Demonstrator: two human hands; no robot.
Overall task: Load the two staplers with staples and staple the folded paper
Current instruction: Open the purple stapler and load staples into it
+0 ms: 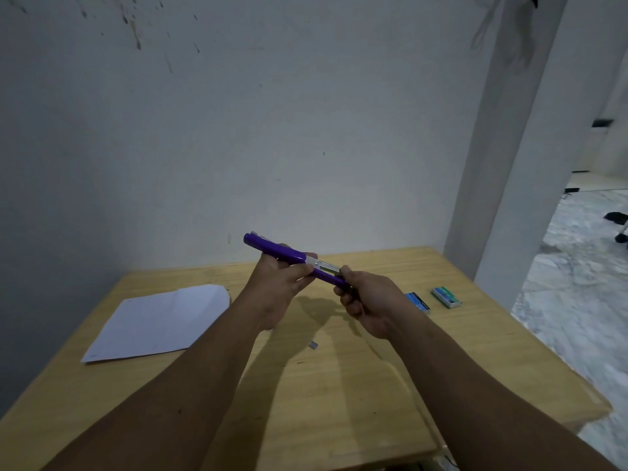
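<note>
A purple stapler is held up above the wooden table, tilted down to the right. My left hand grips its middle from below. My right hand holds its lower right end, where the metal staple tray shows between the purple parts. The folded white paper lies flat at the left of the table. A small strip of staples lies on the table below my hands. Only one stapler is in view.
Two small staple boxes lie at the right of the table: a blue one and a green one. A white wall stands right behind the table. The table's right edge drops to a marbled floor.
</note>
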